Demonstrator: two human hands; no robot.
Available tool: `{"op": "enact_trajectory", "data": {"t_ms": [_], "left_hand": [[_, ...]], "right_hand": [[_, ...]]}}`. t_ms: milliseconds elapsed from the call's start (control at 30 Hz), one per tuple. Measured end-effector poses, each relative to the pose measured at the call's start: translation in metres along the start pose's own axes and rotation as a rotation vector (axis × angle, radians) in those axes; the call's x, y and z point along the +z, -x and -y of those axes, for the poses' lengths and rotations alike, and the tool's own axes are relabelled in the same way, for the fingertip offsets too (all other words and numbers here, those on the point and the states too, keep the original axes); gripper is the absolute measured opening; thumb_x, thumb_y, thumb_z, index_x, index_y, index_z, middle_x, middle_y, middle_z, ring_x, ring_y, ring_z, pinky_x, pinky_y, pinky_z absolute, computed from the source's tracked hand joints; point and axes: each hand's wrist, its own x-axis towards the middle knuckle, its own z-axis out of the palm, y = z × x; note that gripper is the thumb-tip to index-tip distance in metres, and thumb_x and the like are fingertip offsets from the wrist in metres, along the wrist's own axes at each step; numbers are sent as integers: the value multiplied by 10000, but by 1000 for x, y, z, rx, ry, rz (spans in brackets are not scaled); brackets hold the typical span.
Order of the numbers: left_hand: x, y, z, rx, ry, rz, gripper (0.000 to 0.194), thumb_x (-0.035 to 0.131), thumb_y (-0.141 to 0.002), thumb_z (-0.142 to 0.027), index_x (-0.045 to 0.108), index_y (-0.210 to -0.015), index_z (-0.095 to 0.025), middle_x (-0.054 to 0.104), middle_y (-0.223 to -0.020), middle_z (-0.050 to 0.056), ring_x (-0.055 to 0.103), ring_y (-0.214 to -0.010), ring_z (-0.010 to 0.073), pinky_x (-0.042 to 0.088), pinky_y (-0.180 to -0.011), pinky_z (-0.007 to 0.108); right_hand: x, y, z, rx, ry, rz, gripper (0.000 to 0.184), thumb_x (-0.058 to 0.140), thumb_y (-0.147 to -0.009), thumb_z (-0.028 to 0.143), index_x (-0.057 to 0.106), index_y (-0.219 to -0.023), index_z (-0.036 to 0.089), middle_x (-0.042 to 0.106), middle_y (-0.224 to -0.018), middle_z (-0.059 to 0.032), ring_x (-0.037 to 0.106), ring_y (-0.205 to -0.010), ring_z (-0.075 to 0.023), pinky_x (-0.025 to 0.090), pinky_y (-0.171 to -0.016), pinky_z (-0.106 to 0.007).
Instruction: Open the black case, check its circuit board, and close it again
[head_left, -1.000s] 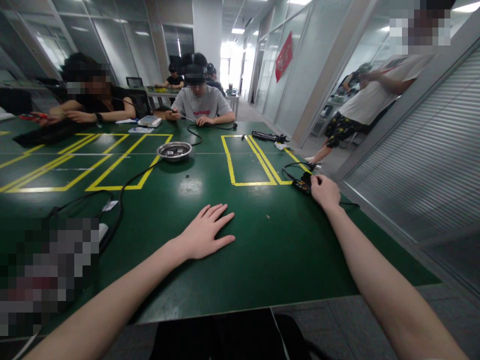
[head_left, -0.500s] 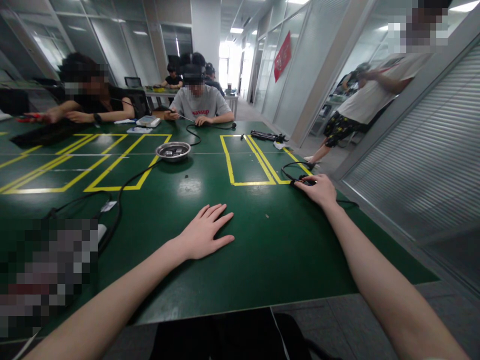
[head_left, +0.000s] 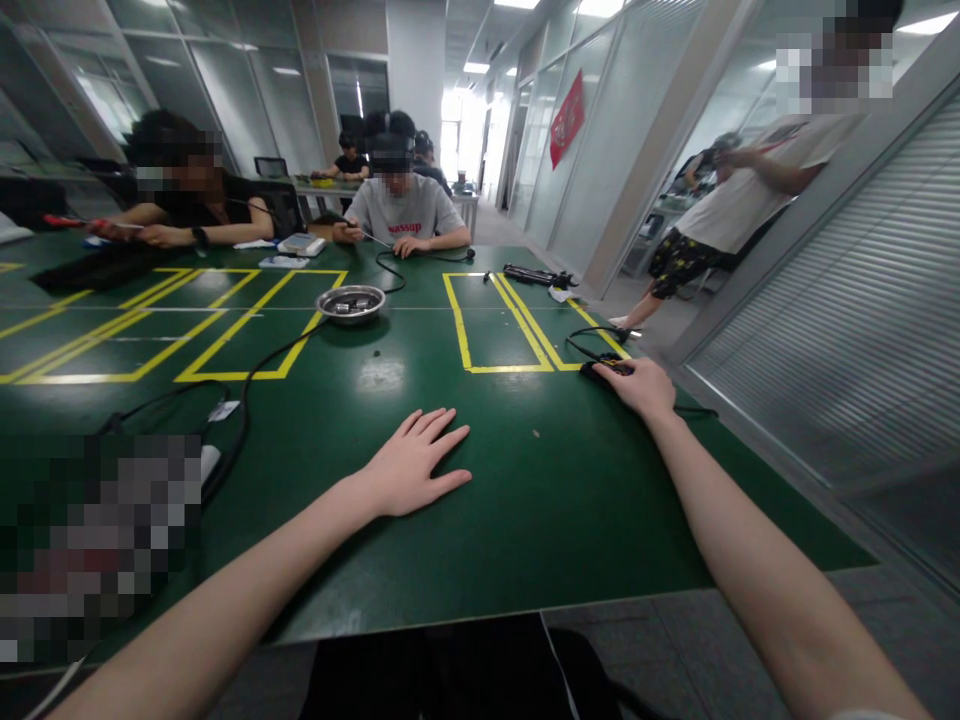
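Flat on the green tabletop (head_left: pixel 495 540), my left hand (head_left: pixel 409 465) rests palm down with its fingers spread and nothing in it. Over to the right, my right hand (head_left: pixel 646 388) has its thumb and fingers around a small black corded object (head_left: pixel 598 371). That object lies on the table by the lower end of the right yellow tape outline, and its far side is partly hidden by my fingers. A thin black cable (head_left: pixel 585 333) loops behind it.
A metal bowl (head_left: pixel 351 305) with small metal parts stands mid-table. Black cable (head_left: pixel 241 420) runs along the left. A folded black tripod-like item (head_left: pixel 538 276) lies at the back. Two people sit across the table; another person (head_left: pixel 739 200) stands at right.
My right hand's fingers have shifted slightly, and more of the black object shows. The left hand stays put. Across the table, the person at left has raised a red-handled tool.
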Motion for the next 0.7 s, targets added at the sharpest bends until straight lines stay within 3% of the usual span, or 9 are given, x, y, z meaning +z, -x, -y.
{"op": "enact_trajectory", "data": {"t_ms": [200,333,400,567,700], "left_hand": [[0,1,0,7,2,-8,716,381,-1039,-696,422,-1596,-248,329,-1704,131,303,-1583,308,231,-1288,525],[1,2,1,9,20,-9,702,397,-1040,-683,428,-1592,-251,337,-1701,133,305,-1580,319,224,-1288,539],[1,2,0,12,36,-22,689,445,-1031,-664,436,-1584,-254,359,-1692,132,331,-1566,330,242,-1281,554],[-8,0,-5,23,121,-211,559,527,-1034,-491,474,-1539,-256,463,-1624,123,456,-1475,315,390,-1214,523],[-16,0,-10,102,186,-288,513,606,-980,-481,569,-1429,-237,618,-1439,132,585,-1313,317,476,-1122,490]], "right_hand": [[0,2,7,-7,74,30,502,638,-878,619,802,-1122,212,775,-1097,-161,723,-995,-360,560,-807,-440],[-7,8,21,17,125,90,480,606,-923,579,787,-1157,200,778,-1124,-173,731,-1015,-376,559,-789,-436],[-9,15,31,-37,124,125,463,609,-925,579,788,-1135,207,778,-1125,-161,728,-1026,-374,561,-778,-423],[-6,61,75,-408,-71,207,332,662,-921,501,773,-1058,220,764,-1099,-124,726,-967,-309,566,-781,-374],[-11,120,118,-964,-394,465,262,708,-925,400,736,-1099,206,732,-1026,-78,710,-926,-239,554,-814,-334]]}}
